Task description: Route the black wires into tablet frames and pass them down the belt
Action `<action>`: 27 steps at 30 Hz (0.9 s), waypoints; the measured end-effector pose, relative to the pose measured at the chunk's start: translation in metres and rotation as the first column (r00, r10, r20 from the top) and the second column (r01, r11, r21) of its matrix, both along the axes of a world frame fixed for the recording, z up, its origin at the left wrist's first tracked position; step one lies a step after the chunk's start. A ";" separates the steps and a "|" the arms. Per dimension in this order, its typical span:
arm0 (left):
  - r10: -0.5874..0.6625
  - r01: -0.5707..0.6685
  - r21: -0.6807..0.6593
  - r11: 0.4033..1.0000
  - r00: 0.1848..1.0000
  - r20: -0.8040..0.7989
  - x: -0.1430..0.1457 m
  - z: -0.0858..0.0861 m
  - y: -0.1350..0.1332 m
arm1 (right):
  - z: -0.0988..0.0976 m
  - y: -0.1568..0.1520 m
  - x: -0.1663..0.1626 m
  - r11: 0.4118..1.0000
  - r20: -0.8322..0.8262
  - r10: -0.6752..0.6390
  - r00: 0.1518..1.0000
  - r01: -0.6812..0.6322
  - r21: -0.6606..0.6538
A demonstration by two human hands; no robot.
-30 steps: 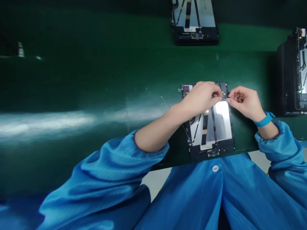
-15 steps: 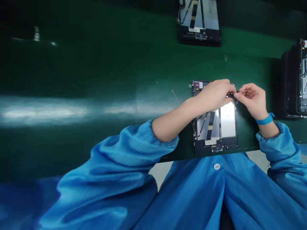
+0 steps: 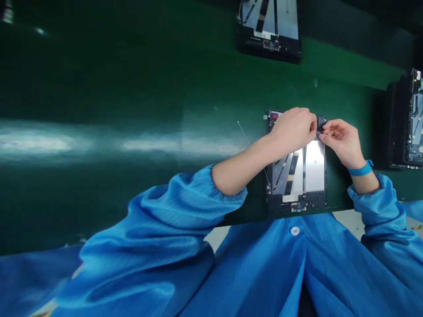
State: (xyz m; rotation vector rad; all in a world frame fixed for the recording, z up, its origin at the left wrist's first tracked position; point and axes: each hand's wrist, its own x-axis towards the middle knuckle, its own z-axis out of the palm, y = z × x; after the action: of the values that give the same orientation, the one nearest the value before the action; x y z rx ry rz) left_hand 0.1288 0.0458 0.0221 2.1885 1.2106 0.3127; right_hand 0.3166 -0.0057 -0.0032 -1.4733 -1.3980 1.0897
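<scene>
An opened tablet (image 3: pixel 306 176), with silver plates, dark ribbon cables and a black circuit strip along its near edge, lies on the green belt (image 3: pixel 132 145) right in front of me. Both hands meet over its far right corner. My left hand (image 3: pixel 294 127) is curled, its fingertips pinching a small black part (image 3: pixel 320 122) at that corner. From the right, my right hand (image 3: pixel 340 138) pinches the same small part. A blue band circles my right wrist, and blue sleeves cover both arms.
A second opened tablet (image 3: pixel 269 28) lies farther back on the belt. A third opened device (image 3: pixel 408 119) sits at the right edge. A thin wire (image 3: pixel 244 134) lies on the belt left of my tablet. The belt's near edge runs just below the tablet.
The view shifted slightly to the left and up. Both hands stayed at the tablet's far right corner and drew closer together around the small black part.
</scene>
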 end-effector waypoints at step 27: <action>0.010 -0.011 0.008 1.000 1.000 0.015 0.002 0.004 0.000 | 0.006 0.000 0.003 1.000 0.028 0.026 0.999 -0.026 -0.006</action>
State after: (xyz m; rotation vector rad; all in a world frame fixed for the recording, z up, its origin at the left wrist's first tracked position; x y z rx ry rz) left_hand 0.1312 0.0457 0.0265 2.1834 1.2151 0.3382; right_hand 0.3200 -0.0056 0.0032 -1.4832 -1.4381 1.0948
